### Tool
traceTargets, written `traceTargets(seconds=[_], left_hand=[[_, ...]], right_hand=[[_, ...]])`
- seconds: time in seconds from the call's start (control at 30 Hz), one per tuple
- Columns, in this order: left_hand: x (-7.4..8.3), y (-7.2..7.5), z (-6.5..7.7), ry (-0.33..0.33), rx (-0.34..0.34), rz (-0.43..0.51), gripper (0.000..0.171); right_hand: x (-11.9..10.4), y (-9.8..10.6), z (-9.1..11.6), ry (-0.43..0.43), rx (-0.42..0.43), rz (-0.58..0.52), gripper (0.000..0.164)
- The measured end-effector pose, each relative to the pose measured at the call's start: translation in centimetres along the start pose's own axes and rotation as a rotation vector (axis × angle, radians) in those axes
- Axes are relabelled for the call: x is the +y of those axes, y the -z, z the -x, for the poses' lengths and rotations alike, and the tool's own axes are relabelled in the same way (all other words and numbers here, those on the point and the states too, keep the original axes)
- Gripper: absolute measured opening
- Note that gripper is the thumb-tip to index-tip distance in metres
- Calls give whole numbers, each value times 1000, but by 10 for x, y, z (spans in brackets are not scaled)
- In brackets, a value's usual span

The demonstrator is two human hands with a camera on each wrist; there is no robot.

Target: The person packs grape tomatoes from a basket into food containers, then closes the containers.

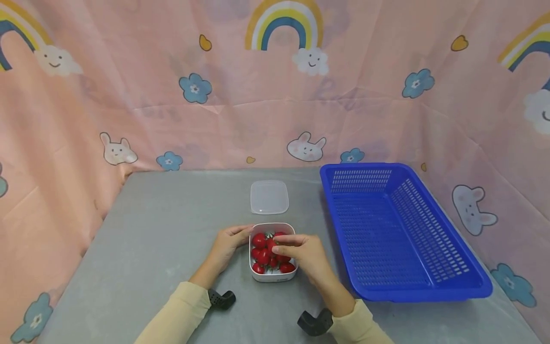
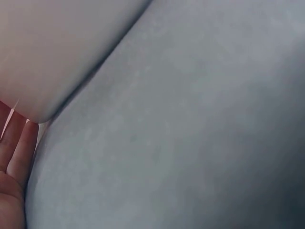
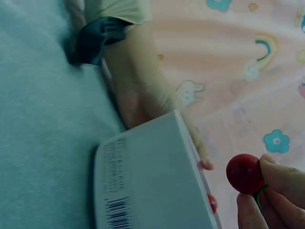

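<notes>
A white square container (image 1: 273,277) full of red cherry tomatoes (image 1: 263,257) stands on the grey table. My left hand (image 1: 226,244) rests against its left side, with fairly straight fingers touching the wall and rim. The left wrist view shows some of those fingers (image 2: 21,152) under the pale container wall. Above the container, my right hand (image 1: 307,253) pinches one cherry tomato (image 3: 244,173) between thumb and fingers. In the right wrist view this tomato has a green stem and is held clear of the rim. A printed barcode marks the container's near wall.
A clear square lid (image 1: 269,197) lies on the table (image 1: 180,215) behind the container. To the right stands a large blue plastic basket (image 1: 423,292) with slotted walls. A pink patterned curtain (image 1: 240,119) hangs around the back and sides.
</notes>
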State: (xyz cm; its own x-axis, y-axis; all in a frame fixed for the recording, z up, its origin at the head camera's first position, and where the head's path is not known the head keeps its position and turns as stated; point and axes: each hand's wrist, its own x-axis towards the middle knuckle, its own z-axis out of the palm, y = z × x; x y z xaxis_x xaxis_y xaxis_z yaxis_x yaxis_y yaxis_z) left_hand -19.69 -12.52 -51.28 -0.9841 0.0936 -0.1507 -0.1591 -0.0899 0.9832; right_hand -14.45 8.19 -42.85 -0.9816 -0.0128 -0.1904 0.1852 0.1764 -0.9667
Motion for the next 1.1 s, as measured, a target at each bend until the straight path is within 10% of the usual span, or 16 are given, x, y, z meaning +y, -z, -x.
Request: traceTargets(seconds=[1.1], left_hand=[[0, 0, 2, -9, -6, -30, 34]], right_hand=[[2, 1, -5, 81, 15, 267, 22]])
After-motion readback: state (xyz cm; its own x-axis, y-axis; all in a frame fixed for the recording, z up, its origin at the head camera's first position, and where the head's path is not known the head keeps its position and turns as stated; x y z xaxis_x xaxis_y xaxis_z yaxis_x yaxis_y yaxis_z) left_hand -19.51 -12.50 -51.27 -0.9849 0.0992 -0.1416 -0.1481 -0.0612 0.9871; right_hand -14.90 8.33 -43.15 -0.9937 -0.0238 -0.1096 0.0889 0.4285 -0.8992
